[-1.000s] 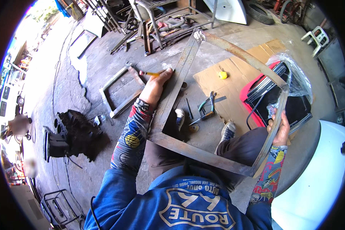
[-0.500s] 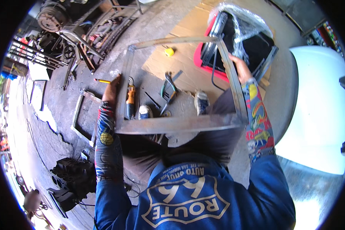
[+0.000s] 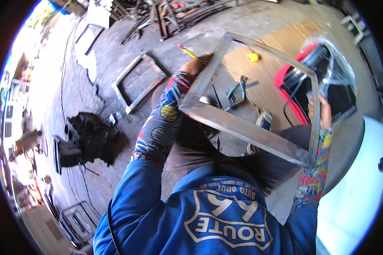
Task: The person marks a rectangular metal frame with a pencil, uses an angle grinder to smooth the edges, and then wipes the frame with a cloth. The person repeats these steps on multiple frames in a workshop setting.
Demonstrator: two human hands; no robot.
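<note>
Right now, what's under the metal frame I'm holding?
Through the metal frame: pliers, a shoe, yellow object, cardboard, part of a red-edged black item. Whatever the frame covers is hidden.

This looks like a metalworking or vehicle repair workshop, open to bright daylight on the left. Its stained, cracked concrete floor (image 3: 115,51) carries a heap of metal bars and scrap (image 3: 202,16) on the far side, a dark, grimy machine casting (image 3: 95,136) on the left and a bare metal frame (image 3: 137,102). Pliers (image 3: 243,86) lie by flattened cardboard (image 3: 266,83), and a large, curved white panel (image 3: 355,178) stands out on the right.
</note>
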